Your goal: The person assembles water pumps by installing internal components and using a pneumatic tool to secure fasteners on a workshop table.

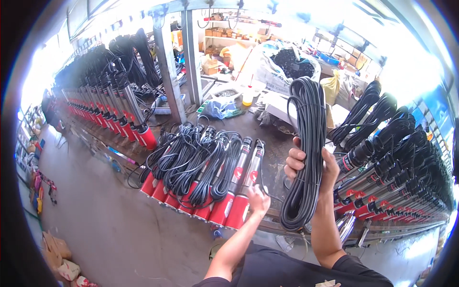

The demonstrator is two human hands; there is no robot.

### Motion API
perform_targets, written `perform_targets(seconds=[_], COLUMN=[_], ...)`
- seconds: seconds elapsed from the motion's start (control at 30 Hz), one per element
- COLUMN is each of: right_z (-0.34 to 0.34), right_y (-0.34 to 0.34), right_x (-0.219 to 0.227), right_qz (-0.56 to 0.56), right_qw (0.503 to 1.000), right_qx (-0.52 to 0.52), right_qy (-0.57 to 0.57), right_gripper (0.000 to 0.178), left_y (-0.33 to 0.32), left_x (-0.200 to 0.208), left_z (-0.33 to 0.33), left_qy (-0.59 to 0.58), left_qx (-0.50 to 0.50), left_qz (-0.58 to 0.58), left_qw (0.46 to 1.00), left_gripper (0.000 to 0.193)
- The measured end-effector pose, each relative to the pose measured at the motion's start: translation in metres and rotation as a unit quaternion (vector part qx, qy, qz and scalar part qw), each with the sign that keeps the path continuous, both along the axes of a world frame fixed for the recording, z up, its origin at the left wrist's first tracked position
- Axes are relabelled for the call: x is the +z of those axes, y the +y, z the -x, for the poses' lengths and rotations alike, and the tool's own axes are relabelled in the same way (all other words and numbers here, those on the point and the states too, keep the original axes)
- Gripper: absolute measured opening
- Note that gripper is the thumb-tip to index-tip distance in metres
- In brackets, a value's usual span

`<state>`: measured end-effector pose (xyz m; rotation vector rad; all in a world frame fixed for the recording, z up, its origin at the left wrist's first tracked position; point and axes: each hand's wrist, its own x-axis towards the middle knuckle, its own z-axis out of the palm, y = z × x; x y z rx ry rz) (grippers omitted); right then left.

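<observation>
A thick bundle of black cable [310,143], folded long and tied round, stands upright in front of me. My right hand [330,167] is closed around its middle, fingers on the left side. Lower left of it, my left hand [258,200] is at the rightmost pump [253,167], a steel tube with a red lower end. Its fingers are curled together at the thin black cable [261,177] beside that pump; the fingertips are partly hidden. More pumps [224,210] lie side by side to the left, several with coiled cables [196,165] on top.
Rows of similar pumps with black coils stand at the left [119,110] and right [382,177]. Metal posts [170,71] rise from the bench. Behind are a white sack [272,71] of black parts, a yellow-bottomed bottle [247,98] and a blue plastic bag [221,109].
</observation>
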<state>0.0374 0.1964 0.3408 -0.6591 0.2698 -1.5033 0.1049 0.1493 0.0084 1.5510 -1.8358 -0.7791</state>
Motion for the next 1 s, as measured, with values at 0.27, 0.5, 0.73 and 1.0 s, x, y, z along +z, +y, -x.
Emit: perform_targets(seconds=[0.27,0.5,0.73,1.0], right_z=[-0.031,-0.037,-0.055,0.041], right_y=[-0.081,-0.117,-0.071,0.052], right_x=[-0.102,-0.297,-0.317,-0.319], right_qz=[-0.084,-0.277,-0.187,-0.299], right_qw=[0.958,0.773,0.469,0.345], right_qx=[0.114,-0.065,-0.252,-0.369], right_qy=[-0.249,0.567,0.825,0.81], right_gripper=[0.056,0.061,0.079,0.049], left_y=[-0.04,-0.084,-0.086,-0.084], left_x=[0.126,0.136,0.121,0.181], left_z=[-0.129,-0.218,-0.253,-0.186], left_qy=[0.693,0.364,0.199,0.363], left_qx=[-0.067,0.023,0.152,0.052], left_qz=[-0.416,-0.23,-0.096,-0.071], left_qw=[0.585,0.902,0.963,0.927], left_gripper=[0.031,0.021,0.025,0.015])
